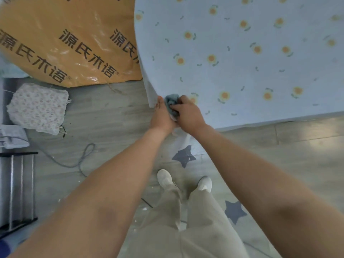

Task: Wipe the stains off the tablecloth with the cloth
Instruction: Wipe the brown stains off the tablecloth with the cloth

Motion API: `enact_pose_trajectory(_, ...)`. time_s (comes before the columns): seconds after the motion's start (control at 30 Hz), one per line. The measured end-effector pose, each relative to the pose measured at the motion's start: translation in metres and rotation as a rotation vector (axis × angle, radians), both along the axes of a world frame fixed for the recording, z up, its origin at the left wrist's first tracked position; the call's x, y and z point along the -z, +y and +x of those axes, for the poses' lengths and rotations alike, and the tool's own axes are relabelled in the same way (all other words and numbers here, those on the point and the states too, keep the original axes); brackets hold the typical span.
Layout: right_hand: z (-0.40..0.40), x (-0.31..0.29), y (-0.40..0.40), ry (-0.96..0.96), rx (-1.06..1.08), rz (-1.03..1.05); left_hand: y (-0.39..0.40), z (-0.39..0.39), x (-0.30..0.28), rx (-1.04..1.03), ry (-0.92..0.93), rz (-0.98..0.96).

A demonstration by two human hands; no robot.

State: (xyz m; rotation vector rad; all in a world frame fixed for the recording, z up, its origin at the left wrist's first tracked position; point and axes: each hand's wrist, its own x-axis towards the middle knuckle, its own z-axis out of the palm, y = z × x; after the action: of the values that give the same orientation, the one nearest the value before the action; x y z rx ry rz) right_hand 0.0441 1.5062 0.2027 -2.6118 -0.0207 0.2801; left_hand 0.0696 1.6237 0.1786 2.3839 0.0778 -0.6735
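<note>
Tablecloth point(242, 58): pale blue, printed with small orange flowers, spread over the table from 12 to 3 o'clock, near corner drooping toward 6 o'clock. Looked thin, soft and light, apt to ruck or slide under rubbing, so best pinned flat just beside the rubbed patch. No stain plainly made out; any mark there hidden under the hands.

Cloth point(170, 104): small grey-blue wad, fuzzy and crumpled, pressed on that near corner at the centre of view. Judged limp, light, easy to bunch; best gripped as a wad from above.

Right hand point(188, 113): fingers curled round the cloth, knuckles up. Left hand point(162, 116): at 9 o'clock of the cloth and touching it, fingers fairly straight, laid along the hanging edge; whether pinching the fabric, could not tell.

Elsewhere: glossy orange plastic wrapping point(70, 40) with dark printed characters at 10 o'clock; quilted floral pad point(38, 108), squarish with frayed threads, at 9 o'clock; grey cable point(83, 157) looped on the wood-grain floor point(279, 155); dark star shapes point(184, 155) on the floor at 6 o'clock.
</note>
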Motion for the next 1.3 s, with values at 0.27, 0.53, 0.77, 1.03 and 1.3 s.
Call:
enact_pose_trajectory(0.27,-0.037,0.01,-0.102,-0.018,0.538,-0.112,0.003,-0.003,-0.007,0.05,0.08,0.008)
enact_pose_trajectory(0.53,-0.069,0.004,-0.044,-0.043,-0.081,-0.116,-0.024,-0.052,-0.019,0.256,-0.055,0.204)
enact_pose_trajectory(0.77,-0.085,0.008,-0.125,-0.009,0.666,-0.027,-0.042,-0.052,-0.027,0.215,-0.024,0.279)
enact_pose_trajectory(1.03,-0.091,0.004,-0.069,0.01,0.105,0.005,-0.049,-0.054,-0.03,0.171,-0.011,0.293)
enact_pose_trajectory(1.3,-0.108,-0.01,-0.101,0.159,0.586,0.058,-0.044,-0.048,-0.039,0.326,0.089,0.409)
